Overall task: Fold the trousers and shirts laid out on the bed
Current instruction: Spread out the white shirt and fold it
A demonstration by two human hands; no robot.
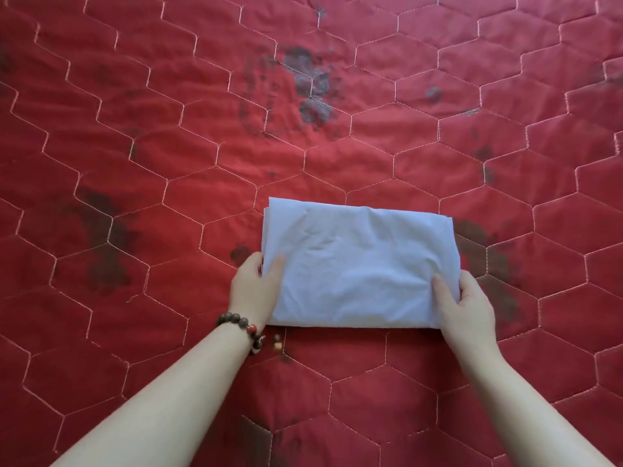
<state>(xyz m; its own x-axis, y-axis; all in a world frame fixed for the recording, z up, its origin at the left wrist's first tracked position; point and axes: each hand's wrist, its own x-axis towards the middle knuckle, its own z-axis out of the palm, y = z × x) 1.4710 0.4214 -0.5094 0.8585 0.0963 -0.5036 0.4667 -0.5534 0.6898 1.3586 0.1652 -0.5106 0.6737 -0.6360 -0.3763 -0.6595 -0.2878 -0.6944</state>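
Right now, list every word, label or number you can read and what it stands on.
None. The folded garment, held at its ends by the left hand and right hand, shows no print or tag. The quilt bears only stitching and stains. The bracelet is plain beads.

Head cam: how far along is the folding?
Done: one pale blue garment lies folded into a compact rectangle on the red quilt. In hand: the left hand and right hand grip its near corners, thumbs on top. Left: no other clothes show in view, so what remains cannot be told.
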